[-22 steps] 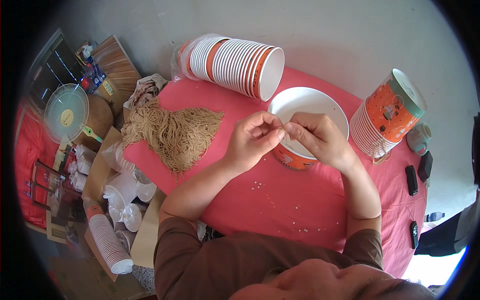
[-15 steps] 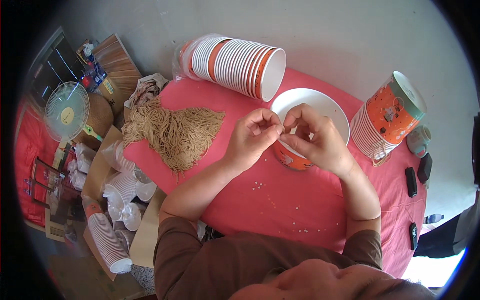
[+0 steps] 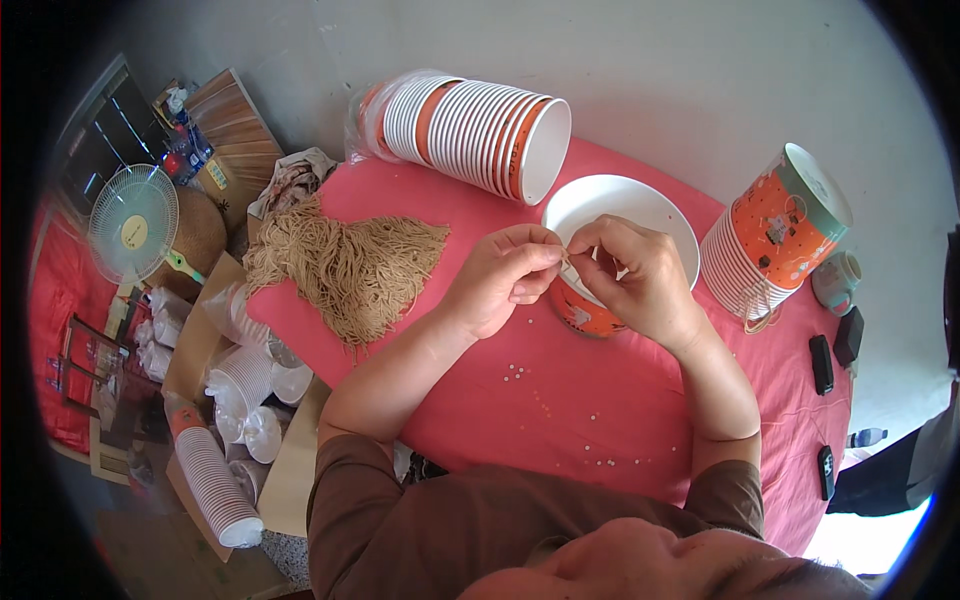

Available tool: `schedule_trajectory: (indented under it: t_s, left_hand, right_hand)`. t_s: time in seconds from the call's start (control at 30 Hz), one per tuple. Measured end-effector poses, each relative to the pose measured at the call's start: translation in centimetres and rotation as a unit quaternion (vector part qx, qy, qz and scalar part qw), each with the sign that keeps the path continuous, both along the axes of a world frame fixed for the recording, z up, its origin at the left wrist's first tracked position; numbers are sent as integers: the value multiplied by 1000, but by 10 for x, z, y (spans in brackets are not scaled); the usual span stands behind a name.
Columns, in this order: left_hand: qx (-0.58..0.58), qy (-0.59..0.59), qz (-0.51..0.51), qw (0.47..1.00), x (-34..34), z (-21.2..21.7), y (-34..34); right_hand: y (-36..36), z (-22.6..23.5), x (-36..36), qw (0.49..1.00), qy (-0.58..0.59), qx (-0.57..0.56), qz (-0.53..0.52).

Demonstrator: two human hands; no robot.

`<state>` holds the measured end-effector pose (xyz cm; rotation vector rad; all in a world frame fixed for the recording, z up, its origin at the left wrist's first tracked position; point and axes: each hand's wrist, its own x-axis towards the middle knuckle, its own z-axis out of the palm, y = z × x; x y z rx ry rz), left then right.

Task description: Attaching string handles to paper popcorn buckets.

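My left hand and my right hand meet fingertip to fingertip, both pinched on a thin tan cord of which only a tiny piece shows. Just beyond and below them stands a wide paper bucket, orange outside and white inside, partly covered by my right hand. To the left lies a heap of tan cords, loosely spread. Small white discs are scattered on the pink tablecloth between my forearms.
A nested stack of paper buckets lies on its side at the back; another stack stands upside down at the right, near a mug and small black objects. An open carton with plastic-wrapped cups and a fan are at left.
My hands have shifted slightly, their fingertips still together. The lower fingers of my left hand have come into view under the pinch. The bucket has barely moved.
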<state>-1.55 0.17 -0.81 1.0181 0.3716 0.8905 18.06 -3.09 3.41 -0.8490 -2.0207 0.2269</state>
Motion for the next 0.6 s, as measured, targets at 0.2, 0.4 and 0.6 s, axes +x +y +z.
schedule_trajectory:
  t_s: [0.2, 0.4, 0.6]
  left_hand:
    - [4, -8, 19, 1000, 0, -4, 0]
    - [36, 7, 52, 998, 1, -6, 1]
    - [137, 58, 119, 982, 7, -3, -5]
  right_hand:
    - [-1, 2, 1, 999, 24, -41, -3]
    - [-1, 1, 1, 998, 33, -49, -1]
    - [-1, 0, 0, 1000, 17, -4, -23]
